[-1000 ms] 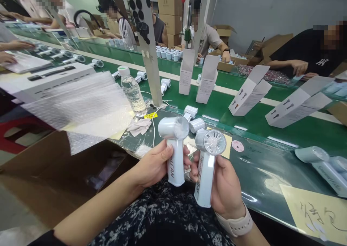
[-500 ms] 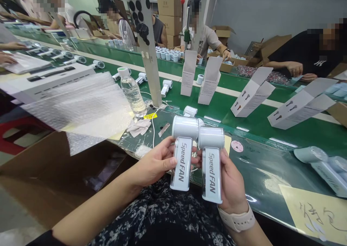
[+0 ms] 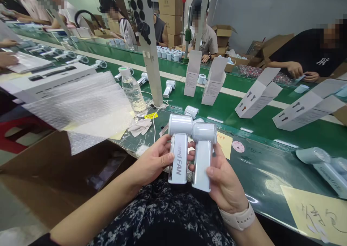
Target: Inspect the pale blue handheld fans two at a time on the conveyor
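My left hand (image 3: 153,163) grips a white handheld fan (image 3: 178,148) by its handle, lettering facing me. My right hand (image 3: 223,181) grips a second white handheld fan (image 3: 202,154), its plain side toward me. Both fans stand upright side by side, heads touching, above my lap at the near edge of the green bench (image 3: 260,166).
A water bottle (image 3: 132,92), bubble wrap (image 3: 81,108) and a metal post (image 3: 150,47) stand to the left. Open white cartons (image 3: 257,92) and loose fans (image 3: 169,87) ride the green conveyor. More fans (image 3: 322,163) lie at right beside a yellow note (image 3: 314,211). Other people work across the line.
Both fans have been turned in my hands: fan faces showed first, then the lettered sides, and now the right one shows a plain side. The cartons drifted right on the belt.
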{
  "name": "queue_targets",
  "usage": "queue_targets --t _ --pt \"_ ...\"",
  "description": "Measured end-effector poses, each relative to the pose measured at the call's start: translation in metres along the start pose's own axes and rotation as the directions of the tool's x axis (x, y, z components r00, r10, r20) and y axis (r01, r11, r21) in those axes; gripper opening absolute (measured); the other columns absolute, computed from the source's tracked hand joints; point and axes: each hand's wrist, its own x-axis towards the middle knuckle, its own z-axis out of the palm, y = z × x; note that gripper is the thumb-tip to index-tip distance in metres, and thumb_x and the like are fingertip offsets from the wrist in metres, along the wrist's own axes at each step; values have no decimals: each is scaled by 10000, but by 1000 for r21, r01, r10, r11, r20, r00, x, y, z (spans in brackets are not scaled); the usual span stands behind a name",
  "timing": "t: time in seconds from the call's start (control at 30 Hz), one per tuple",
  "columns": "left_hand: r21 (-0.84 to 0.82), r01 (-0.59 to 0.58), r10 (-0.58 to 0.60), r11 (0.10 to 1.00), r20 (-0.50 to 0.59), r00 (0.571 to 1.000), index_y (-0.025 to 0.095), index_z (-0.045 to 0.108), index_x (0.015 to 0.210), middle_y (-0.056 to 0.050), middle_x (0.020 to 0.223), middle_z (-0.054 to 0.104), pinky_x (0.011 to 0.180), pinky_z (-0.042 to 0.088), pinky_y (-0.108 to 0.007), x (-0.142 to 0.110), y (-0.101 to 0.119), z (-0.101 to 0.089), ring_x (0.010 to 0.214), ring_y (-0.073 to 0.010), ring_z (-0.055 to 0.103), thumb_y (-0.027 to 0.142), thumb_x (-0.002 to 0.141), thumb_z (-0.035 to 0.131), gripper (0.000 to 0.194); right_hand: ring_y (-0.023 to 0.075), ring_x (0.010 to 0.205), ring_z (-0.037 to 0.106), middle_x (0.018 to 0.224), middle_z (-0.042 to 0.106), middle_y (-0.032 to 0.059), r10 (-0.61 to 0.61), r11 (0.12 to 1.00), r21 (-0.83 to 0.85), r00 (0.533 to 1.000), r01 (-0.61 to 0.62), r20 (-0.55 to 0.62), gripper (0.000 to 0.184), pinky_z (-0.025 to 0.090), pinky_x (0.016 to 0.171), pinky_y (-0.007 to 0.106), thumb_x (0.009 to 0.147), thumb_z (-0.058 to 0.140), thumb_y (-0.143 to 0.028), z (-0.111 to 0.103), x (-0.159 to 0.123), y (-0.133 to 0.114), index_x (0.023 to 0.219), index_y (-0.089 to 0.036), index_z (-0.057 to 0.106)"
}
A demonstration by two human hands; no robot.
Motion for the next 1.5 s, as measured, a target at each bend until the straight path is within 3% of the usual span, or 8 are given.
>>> queue_targets --t 0.27,0.47,0.8,1.0,1.13,1.27,1.4,1.5 --pt "73 40 -48 996 112 992 213 452 1412 -206 1400 590 940 558 -470 -3 -1 -1 1168 -339 658 367 818 780 696 149 729 646 1022 709 50 -54 998 26 998 54 22 423 559 632 265 816 799 -350 -4 0 1 1194 -280 623" --pt "84 33 -48 996 183 982 226 485 1386 -185 1356 619 936 548 -468 -3 3 -2 1149 -342 665 421 769 813 726 171 686 660 935 731 69 -88 995 -37 996 88 13 415 559 609 286 876 698 -528 -7 -2 3 1170 -242 637" --pt "104 77 -91 992 143 986 203 470 1382 -186 1222 685 907 541 -483 -2 -1 -5 1040 -329 703 536 684 840 858 216 684 701 914 767 77 -122 983 -155 977 96 -172 364 610 631 356 875 714 -463 -13 0 7 1156 -234 672" --pt "381 41 -74 924 73 995 208 521 1300 -112 1112 705 847 541 -391 -3 -2 -5 1006 -259 683 363 831 734 538 294 909 726 1024 776 62 -176 933 -350 953 82 -245 492 592 846 473 703 882 -288 -31 2 13 1160 -257 702" --pt "607 -208 176 767 112 978 204 664 1081 -112 1091 733 958 496 -452 3 -3 -11 1044 -303 684 300 765 772 347 377 1126 662 1119 764 103 -384 768 -577 921 278 -67 417 493 1011 559 623 918 -236 -26 -3 14 1006 -240 752" --pt "667 -512 390 541 341 855 246 755 976 -109 1123 761 1191 221 -555 5 2 -20 1171 -315 656 295 877 672 138 346 1239 614 1148 769 84 -420 633 -620 878 464 229 136 307 1156 611 800 803 -282 -22 -4 15 930 -286 763" --pt "743 -530 375 408 393 840 279 775 1007 -95 1103 770 1193 204 -542 8 11 -21 1128 -296 645 263 897 634 180 295 1249 616 1172 765 47 -414 582 -629 854 515 316 137 319 1153 575 902 692 -225 -23 0 18 989 -319 740" --pt "789 -486 297 376 394 870 266 784 951 -115 950 761 1107 327 -512 12 21 -18 954 -293 605 292 857 666 153 317 1143 667 1163 759 65 -341 556 -688 882 468 325 304 477 1018 502 787 787 -211 -27 0 9 1070 -304 726"
